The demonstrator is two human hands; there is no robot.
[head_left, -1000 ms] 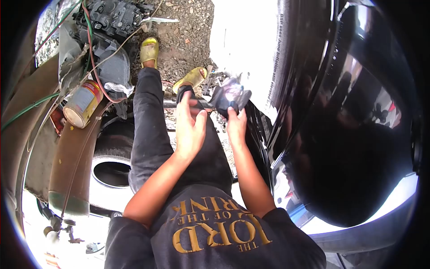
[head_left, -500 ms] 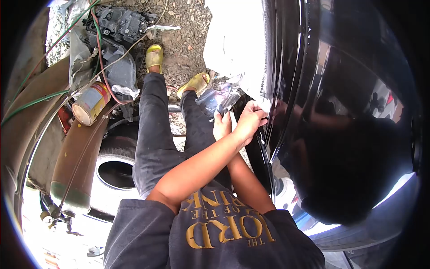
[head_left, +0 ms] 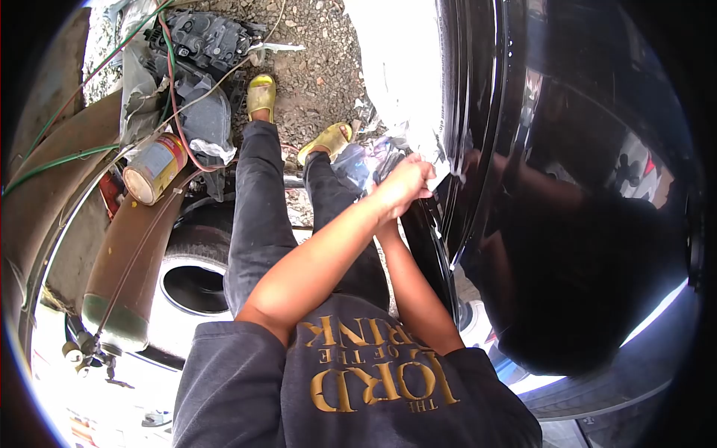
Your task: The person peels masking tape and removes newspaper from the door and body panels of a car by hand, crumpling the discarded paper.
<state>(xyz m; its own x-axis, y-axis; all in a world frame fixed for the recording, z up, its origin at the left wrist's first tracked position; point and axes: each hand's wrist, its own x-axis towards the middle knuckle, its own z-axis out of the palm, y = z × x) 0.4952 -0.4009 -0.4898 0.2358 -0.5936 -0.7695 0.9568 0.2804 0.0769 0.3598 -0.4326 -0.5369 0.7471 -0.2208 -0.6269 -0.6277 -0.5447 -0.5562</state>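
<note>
My left hand [head_left: 407, 183] reaches across in front of my right hand, its fingers closed on the lower edge of a white paper sheet [head_left: 407, 67] lying along the glossy black car panel [head_left: 582, 246]. Mostly hidden behind the left hand and wrist is my right hand [head_left: 387, 224]. A crumpled bundle of clear and dark plastic [head_left: 366, 160] shows just beyond it; in this view the right fingers and their grip on it are covered.
At the left are a dented can [head_left: 155, 170], a brown cylinder [head_left: 127, 276], a tire [head_left: 196, 243] and hoses. Dark car parts [head_left: 202, 41] lie on gravel at the top. My feet in yellow slides [head_left: 261, 95] stand on the gravel.
My left hand first crossed over to the paper's edge, then moved slightly left, drawing the paper's lower end with it. The right hand has become hidden behind it.
</note>
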